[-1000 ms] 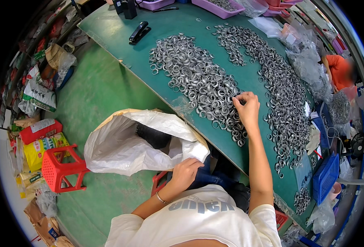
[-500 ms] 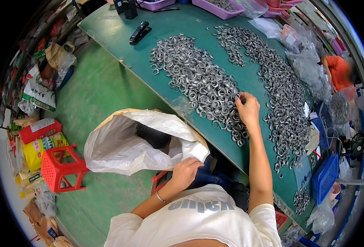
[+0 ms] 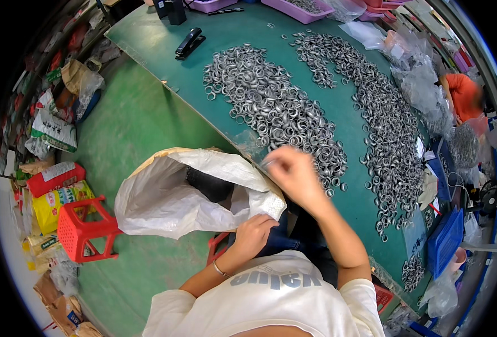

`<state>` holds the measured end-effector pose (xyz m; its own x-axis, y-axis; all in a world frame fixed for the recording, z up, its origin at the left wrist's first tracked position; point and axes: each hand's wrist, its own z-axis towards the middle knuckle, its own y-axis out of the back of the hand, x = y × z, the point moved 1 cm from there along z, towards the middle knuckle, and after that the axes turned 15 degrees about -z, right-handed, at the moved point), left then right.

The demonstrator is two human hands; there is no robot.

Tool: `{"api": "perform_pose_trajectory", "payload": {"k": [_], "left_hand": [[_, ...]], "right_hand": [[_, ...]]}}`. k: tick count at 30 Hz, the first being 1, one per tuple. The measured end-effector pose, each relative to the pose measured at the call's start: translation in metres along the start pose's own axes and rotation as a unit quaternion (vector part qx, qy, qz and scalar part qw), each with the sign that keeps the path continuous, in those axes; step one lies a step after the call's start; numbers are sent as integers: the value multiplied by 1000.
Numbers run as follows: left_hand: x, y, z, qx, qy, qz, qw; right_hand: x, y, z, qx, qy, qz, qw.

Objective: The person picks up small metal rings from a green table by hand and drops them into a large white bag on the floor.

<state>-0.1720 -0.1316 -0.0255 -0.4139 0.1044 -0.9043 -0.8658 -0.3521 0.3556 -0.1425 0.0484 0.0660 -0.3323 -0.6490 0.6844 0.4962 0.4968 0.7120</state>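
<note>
My left hand [image 3: 254, 236] is closed on the near right rim of a large white woven sack [image 3: 158, 210]. The sack's mouth gapes, and something dark lies partly hidden inside it. Blurred by motion, my right hand [image 3: 294, 173] is over the table edge, beside the sack's mouth. Its fingertips are pinched on what looks like a small grey metal ring [image 3: 268, 162]. Behind that hand spreads a heap of grey metal rings [image 3: 276, 101] on the green table [image 3: 170, 50]. A second, longer heap of rings [image 3: 383, 123] curves along to the right.
A black stapler [image 3: 190, 44] lies near the far table edge. Purple trays [image 3: 304, 12] stand at the back, and clear plastic bags [image 3: 420, 84] crowd the right side beside a blue basket [image 3: 445, 236]. A red stool [image 3: 85, 227] stands on the green floor. Another person [image 3: 462, 95] in orange is at far right.
My right hand has moved left and nearer, from the ring heap to the table edge by the sack. My left hand keeps its hold on the sack's rim.
</note>
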Motion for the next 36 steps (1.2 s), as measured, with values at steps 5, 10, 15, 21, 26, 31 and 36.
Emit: {"api": "perform_pose_trajectory", "payload": {"k": [5,10,15,21,26,31,36], "left_hand": [[-1,0,1,-5,-2,-4,1000],[-2,1,0,-2,9,-10,1000],[0,-1,1,-2,1,-3,1000],[1,1,-1,-7,3,-7,1000],[-2,2,2,-1,3,-2,1000],[0,1,1,0,7,-6,1000],[-1,0,3,-5,7,-4,1000]], "right_hand": [[0,-22,-4,135,69,25,988],[-50,38,23,-205,8,-148,967],[-94,50,31,-163,14,-354,921],[-93,58,31,-204,-6,-177,963],[-105,49,58,-248,-38,-120,960],[-133,46,64,-163,-28,-178,970],[-133,49,58,-215,-91,1,972]]}}
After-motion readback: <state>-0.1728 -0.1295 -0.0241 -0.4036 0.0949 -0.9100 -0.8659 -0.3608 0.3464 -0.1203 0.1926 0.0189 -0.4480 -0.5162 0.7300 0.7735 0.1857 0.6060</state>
